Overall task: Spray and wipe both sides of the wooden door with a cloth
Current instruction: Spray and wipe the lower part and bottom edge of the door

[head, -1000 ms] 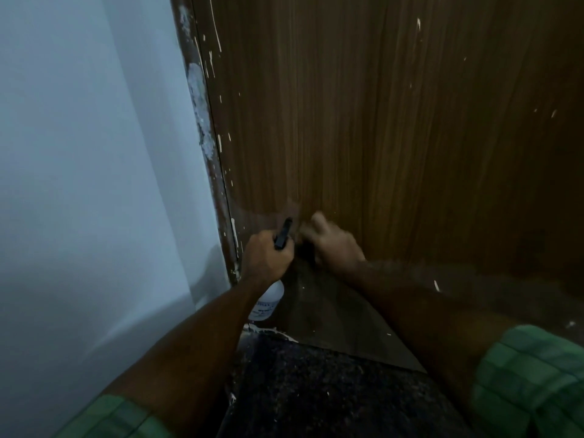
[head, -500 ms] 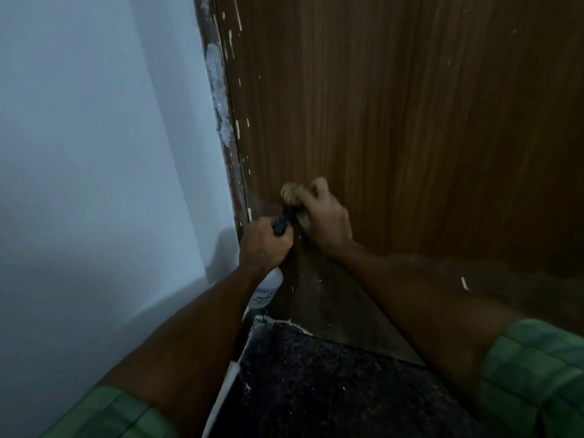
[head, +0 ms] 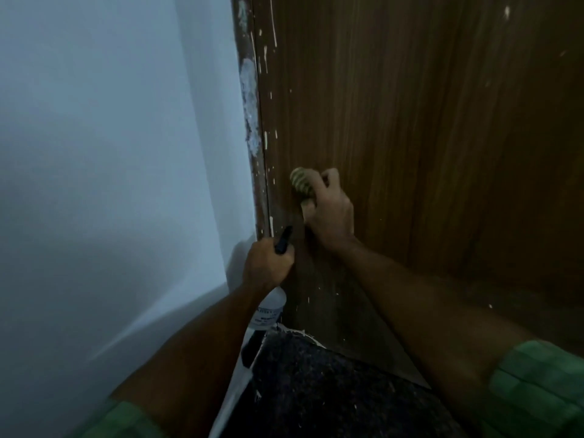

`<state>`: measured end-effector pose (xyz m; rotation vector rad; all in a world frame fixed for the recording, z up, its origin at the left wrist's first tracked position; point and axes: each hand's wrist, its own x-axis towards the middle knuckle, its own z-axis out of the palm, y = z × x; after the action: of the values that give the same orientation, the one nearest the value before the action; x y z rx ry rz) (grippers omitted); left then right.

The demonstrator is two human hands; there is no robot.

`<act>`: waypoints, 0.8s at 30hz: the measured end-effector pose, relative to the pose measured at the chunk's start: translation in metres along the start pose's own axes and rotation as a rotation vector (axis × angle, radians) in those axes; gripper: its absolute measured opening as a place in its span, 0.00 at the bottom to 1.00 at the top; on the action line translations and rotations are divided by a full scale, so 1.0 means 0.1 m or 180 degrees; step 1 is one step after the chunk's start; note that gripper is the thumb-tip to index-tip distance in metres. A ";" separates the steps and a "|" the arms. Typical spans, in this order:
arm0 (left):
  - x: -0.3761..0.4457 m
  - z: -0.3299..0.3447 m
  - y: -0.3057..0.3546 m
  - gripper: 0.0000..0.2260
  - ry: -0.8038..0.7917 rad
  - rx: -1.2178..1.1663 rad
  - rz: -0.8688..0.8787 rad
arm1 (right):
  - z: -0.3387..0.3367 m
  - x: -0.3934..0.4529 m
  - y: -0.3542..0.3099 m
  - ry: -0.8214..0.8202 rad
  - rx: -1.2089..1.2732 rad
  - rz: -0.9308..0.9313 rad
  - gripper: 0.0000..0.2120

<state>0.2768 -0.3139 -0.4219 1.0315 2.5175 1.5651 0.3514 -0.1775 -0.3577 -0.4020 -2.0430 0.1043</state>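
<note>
The dark wooden door (head: 426, 137), flecked with pale paint, fills the right of the view. My right hand (head: 330, 213) grips a bunched striped cloth (head: 301, 182) and presses it against the lower door near its left edge. My left hand (head: 268, 263) holds a spray bottle (head: 268, 309) by the neck; its black nozzle sticks up past my fingers and its clear body hangs below my fist, close to the door's edge.
A pale wall (head: 110, 169) stands on the left, meeting the worn door frame (head: 251, 121) with white plaster patches. Dark speckled floor (head: 316, 390) lies below the door.
My right hand with the cloth has slid upward along the door near its left edge. The left hand keeps holding the bottle in about the same place.
</note>
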 end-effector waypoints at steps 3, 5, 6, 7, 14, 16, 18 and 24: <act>0.02 0.00 -0.05 0.11 -0.0069 0.0009 -0.0334 | 0.06 0.06 -0.03 0.0191 -0.0121 -0.0209 0.20; 0.02 -0.01 -0.06 0.10 -0.0040 -0.0061 -0.0471 | 0.14 -0.05 0.02 0.0195 -0.0111 -0.0264 0.18; 0.03 0.00 -0.09 0.09 0.0012 -0.0114 -0.0520 | 0.19 -0.13 0.03 0.0141 -0.0108 -0.0261 0.19; 0.02 0.00 -0.10 0.08 0.0034 -0.0156 -0.0582 | 0.24 -0.21 0.03 0.0080 -0.0132 -0.0263 0.20; 0.02 0.03 -0.10 0.11 0.0089 -0.0450 -0.0367 | 0.58 -0.56 0.05 -0.0613 -0.0261 -0.0358 0.29; 0.04 -0.01 -0.12 0.13 0.0229 -0.0547 -0.0286 | 0.64 -0.67 0.12 -0.1051 -0.0404 -0.0637 0.33; 0.04 -0.05 -0.13 0.14 0.0396 -0.0532 -0.0212 | 0.71 -0.81 0.18 -0.1697 -0.0728 -0.0974 0.35; -0.08 -0.18 -0.19 0.17 0.0591 -0.0453 -0.0197 | 0.73 -0.24 -0.19 -0.0799 -0.0165 -0.0440 0.25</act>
<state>0.2673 -0.3376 -0.4304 0.8195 2.4765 1.8705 0.2939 -0.1962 -0.4091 -0.2896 -2.3187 0.0179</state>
